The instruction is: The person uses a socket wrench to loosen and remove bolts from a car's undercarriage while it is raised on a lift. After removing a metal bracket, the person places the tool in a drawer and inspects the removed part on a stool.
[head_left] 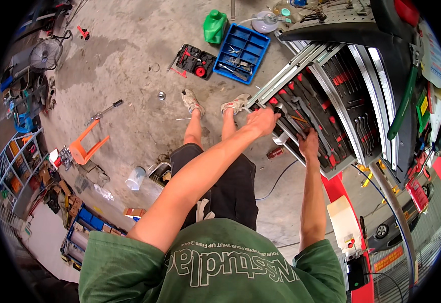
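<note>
Green shirt (215,242) nearest, drawer tools (311,117) lie beside left fingers (270,120) and right fingers (311,136), grips impossible to tell.

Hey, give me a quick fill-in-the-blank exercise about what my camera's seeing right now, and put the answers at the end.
1. Of the left hand and right hand at the tool chest, the ____ one is nearer the shoes.
2. The jug on the floor is coloured ____.
3. The compartmented tray beside it is coloured ____.
4. The round fan is near the picture's ____ edge.

Missing words: left; green; blue; left.
</note>
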The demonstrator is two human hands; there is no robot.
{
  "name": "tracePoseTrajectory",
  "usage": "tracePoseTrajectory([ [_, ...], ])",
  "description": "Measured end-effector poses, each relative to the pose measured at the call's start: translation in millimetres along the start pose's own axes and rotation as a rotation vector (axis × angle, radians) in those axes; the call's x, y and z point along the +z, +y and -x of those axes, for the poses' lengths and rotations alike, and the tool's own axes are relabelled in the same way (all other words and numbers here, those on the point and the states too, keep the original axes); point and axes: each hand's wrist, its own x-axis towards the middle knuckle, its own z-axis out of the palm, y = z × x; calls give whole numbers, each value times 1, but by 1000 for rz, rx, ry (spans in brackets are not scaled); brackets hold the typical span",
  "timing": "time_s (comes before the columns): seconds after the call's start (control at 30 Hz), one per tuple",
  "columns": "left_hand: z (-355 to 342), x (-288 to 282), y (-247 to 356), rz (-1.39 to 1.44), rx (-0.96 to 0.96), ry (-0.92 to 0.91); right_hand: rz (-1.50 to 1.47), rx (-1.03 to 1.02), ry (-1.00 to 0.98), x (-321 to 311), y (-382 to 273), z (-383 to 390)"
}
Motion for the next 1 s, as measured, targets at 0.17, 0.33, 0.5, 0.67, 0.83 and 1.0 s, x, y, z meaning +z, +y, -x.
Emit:
tracePoseTrajectory([
  [0.17,-1,0,0,-12,2,-4,48,-18,51,1,1,1],
  [0.33,-3,1,0,-17,-1,-9,52,-3,37,-2,-3,1],
  [0.5,-5,3,-3,-27,18,-3,34,38,-15,-4,-6,0],
  [0.67,-4,0,-4,8,28,-22,45,63,-19,-4,-9,-1],
  [0.83,-2,-1,-2,8,27,-21,35,35,-21,-3,-4,-2],
  [1.0,-2,-2,-2,10,21,-26,11,42,-26,1,-4,-2],
])
